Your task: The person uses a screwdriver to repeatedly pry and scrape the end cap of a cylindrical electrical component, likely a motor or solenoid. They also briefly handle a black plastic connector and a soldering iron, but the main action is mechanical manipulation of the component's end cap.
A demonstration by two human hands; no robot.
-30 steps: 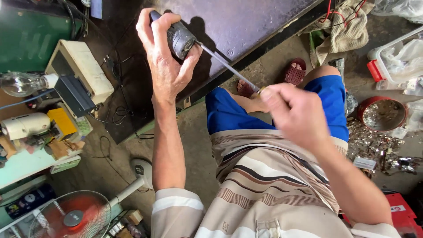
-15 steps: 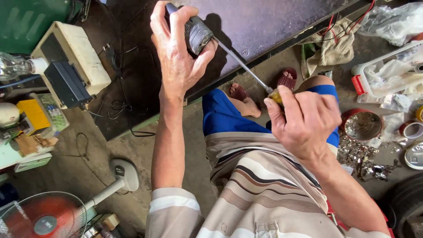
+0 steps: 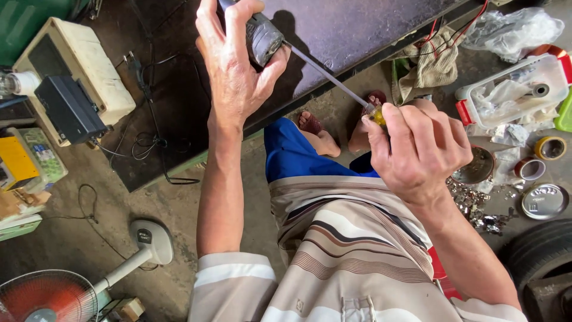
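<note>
— Where did the motor part [image 3: 262, 37] sit?
— In the left hand [image 3: 235, 71], above the dark panel [image 3: 357, 30]; the screwdriver [image 3: 333, 80] ran from it down-right into the right hand [image 3: 420, 149].
— And around them?
— Fan [image 3: 47, 295] lower left, plastic tub [image 3: 512, 95] to the right.

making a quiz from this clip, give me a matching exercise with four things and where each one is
Things:
1. grey cylindrical part
2. screwdriver
3. fan
4. tyre

Places:
A. bottom left, on the floor
B. gripped in the left hand
C. lower right edge of the view
D. held by its yellow handle in the right hand, tip at the grey part

Pairs: 1-B, 2-D, 3-A, 4-C
</note>
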